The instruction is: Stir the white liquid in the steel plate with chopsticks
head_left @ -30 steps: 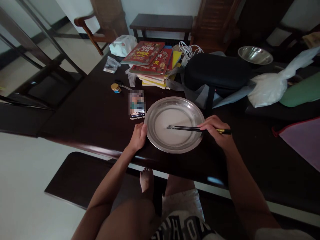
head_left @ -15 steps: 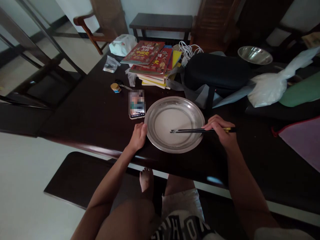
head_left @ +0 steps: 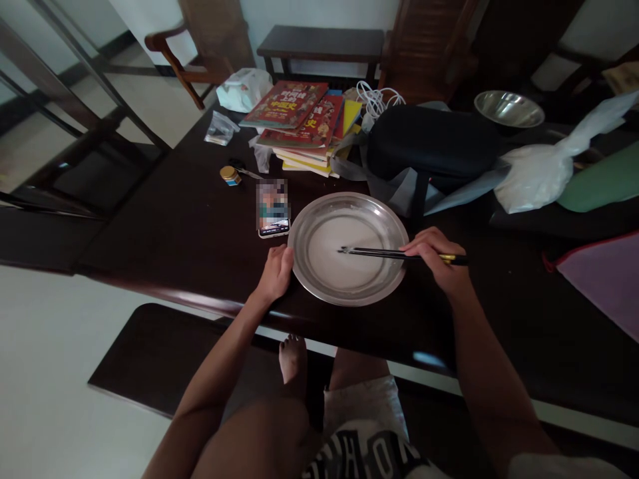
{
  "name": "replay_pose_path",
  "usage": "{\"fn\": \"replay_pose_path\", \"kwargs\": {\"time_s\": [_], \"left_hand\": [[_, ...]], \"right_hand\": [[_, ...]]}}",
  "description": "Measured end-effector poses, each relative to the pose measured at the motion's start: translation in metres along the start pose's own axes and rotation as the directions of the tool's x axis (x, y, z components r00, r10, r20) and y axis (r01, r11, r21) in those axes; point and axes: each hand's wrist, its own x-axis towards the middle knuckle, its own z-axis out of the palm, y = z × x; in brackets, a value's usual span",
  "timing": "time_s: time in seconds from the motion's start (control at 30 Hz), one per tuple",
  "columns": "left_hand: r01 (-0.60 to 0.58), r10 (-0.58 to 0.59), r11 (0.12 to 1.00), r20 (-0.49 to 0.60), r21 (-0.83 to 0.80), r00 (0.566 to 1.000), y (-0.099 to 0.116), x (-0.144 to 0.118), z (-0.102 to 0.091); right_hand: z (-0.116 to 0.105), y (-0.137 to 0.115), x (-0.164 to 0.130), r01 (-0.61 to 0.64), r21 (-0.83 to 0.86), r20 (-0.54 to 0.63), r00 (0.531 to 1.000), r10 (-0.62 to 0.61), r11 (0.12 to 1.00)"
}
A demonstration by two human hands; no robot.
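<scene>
The right hand (head_left: 439, 263) grips a pair of black chopsticks (head_left: 379, 253), their tips reaching leftward over the middle of a round metal plate (head_left: 319, 279). The plate lies on the dark worktop (head_left: 174, 226) between the two hands. The left hand (head_left: 274, 271) rests loosely curled against the plate's left rim, holding nothing. A phone (head_left: 272, 207) lies just beyond the left hand.
</scene>
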Motion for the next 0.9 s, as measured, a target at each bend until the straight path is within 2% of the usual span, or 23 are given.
{"fn": "replay_pose_path", "kwargs": {"time_s": [0.07,0.2,0.37,0.53,0.67,0.8,0.9], "left_hand": [[-0.003,0.003,1.0,0.001,0.004,1.0,-0.0005,-0.0001,0.0001],[-0.008,0.008,1.0,-0.007,-0.003,1.0,0.0006,0.0,0.0],[-0.01,0.01,1.0,-0.001,-0.003,1.0,0.0023,0.0005,-0.0005],[-0.011,0.011,1.0,0.005,-0.01,1.0,0.0005,0.0,-0.0008],[-0.007,0.007,1.0,-0.004,-0.019,1.0,-0.0001,0.0001,-0.0002],[-0.004,0.004,1.0,-0.002,-0.01,1.0,0.0012,0.0005,-0.0002],[-0.005,0.005,1.0,-0.002,0.006,1.0,0.0023,0.0004,-0.0007]], "right_hand": [[-0.0002,0.0003,-0.0006,-0.02,0.031,-0.027,0.999,0.021,0.999],[0.0017,-0.0013,-0.0005,-0.026,0.025,0.039,0.999,0.025,0.999],[0.0012,-0.002,0.0004,-0.019,0.032,-0.02,1.0,0.02,0.999],[0.0012,-0.0013,-0.0003,-0.018,0.005,0.052,0.998,0.017,1.0],[0.001,-0.0005,-0.0009,-0.024,0.025,-0.01,1.0,0.024,0.999],[0.0015,-0.0008,-0.0009,-0.034,0.039,0.043,0.999,0.032,0.999],[0.0015,-0.0013,-0.0008,-0.039,0.005,0.015,0.999,0.039,0.999]]}}
